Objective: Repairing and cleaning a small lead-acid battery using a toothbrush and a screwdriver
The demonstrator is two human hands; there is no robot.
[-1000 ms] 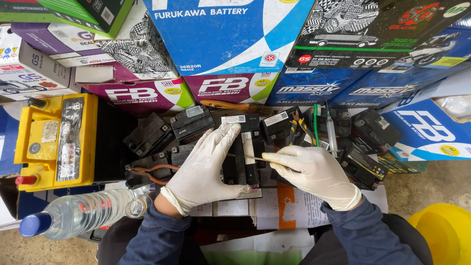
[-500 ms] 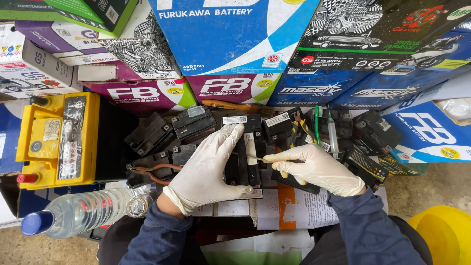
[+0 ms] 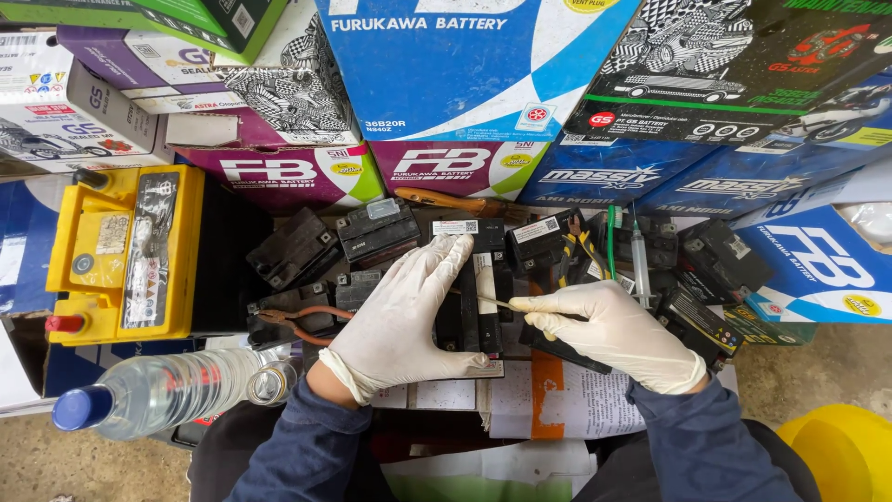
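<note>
Both my hands wear white gloves. My left hand (image 3: 404, 311) lies flat with fingers spread on a small black battery (image 3: 469, 311) at the centre of a pile of small black batteries. My right hand (image 3: 613, 330) grips a thin tool, a screwdriver (image 3: 497, 301) by its look, whose metal tip points left onto the top of that battery, next to my left fingers. More small black batteries (image 3: 372, 232) lie around it, some with white labels.
A yellow-topped large battery (image 3: 121, 251) stands at left. A clear bottle with a blue cap (image 3: 158, 395) lies at lower left. Pliers (image 3: 297, 318), a syringe (image 3: 639, 260) and stacked battery boxes (image 3: 465, 65) surround the pile. A yellow round object (image 3: 841, 451) sits at lower right.
My left hand has slid slightly right and further over the battery. My right hand has shifted a little downward, keeping the tool tip on the battery top.
</note>
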